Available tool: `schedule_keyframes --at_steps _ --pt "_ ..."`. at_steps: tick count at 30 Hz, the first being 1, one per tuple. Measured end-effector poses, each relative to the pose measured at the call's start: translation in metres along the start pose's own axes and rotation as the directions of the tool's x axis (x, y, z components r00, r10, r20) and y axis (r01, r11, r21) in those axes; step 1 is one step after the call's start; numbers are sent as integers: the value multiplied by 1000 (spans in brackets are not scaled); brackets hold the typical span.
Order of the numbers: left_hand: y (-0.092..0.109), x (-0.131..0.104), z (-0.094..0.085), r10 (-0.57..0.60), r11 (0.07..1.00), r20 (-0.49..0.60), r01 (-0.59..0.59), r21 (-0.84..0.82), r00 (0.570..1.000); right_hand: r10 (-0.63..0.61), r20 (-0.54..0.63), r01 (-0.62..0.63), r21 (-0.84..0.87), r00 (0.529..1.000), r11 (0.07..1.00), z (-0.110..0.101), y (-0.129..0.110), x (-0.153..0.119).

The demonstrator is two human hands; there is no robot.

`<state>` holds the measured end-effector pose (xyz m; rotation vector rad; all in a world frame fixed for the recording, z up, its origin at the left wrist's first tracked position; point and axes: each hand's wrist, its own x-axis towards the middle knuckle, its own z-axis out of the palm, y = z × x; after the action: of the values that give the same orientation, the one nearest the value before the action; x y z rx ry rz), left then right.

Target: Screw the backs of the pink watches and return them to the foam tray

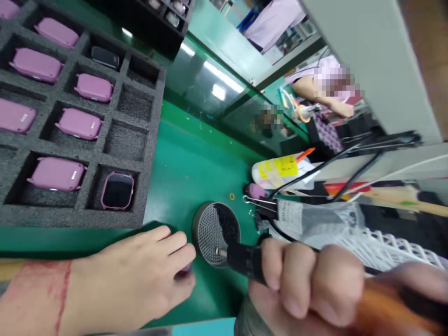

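Note:
My right hand (311, 284) is wrapped round an electric screwdriver (245, 261) with a black nose and an orange body. Its metal bit reaches into a round dish (198, 228) with a perforated plate, beside a heap of tiny black screws (227, 221). Just left of the dish, my left hand (140, 275) is closed with curled fingers on a pink watch (185, 269). Only a sliver of that watch shows between thumb and fingers. A dark foam tray (152, 140) at the upper left holds several pink watch bodies (94, 87), mostly back up; one (118, 191) shows its dark screen.
A white bottle (273, 170) with a yellow label lies to the right, near another pink watch (256, 190). Binder clips, a clear plastic bag (318, 217) and black cables crowd the right side. Behind a glass panel (213, 79), other people sit at work.

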<state>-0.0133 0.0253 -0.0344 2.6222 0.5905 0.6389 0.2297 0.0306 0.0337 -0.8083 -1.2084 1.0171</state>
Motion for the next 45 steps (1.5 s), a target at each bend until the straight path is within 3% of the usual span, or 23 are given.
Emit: schedule_keyframes --at_steps 3,6,15,22,28,45 --pt "-2 0 -4 58 998 22 -58 -11 998 -12 -35 12 -12 999 1000 -5 5 17" --pt "-3 0 -9 79 997 23 -79 -16 997 30 -20 -30 -24 999 999 -9 11 18" --pt "-1 4 -4 -50 998 -52 52 34 997 40 -31 -40 -13 999 999 -7 20 11" --pt "-3 -3 2 -32 999 -58 31 -8 998 23 67 -20 -34 998 999 -11 17 8" --pt "-2 1 -8 -55 997 -40 53 -53 998 11 52 -10 -22 999 1000 -8 20 7" --pt "-7 0 -7 -16 994 8 16 -110 1000 27 52 -25 -37 998 999 -12 19 8"
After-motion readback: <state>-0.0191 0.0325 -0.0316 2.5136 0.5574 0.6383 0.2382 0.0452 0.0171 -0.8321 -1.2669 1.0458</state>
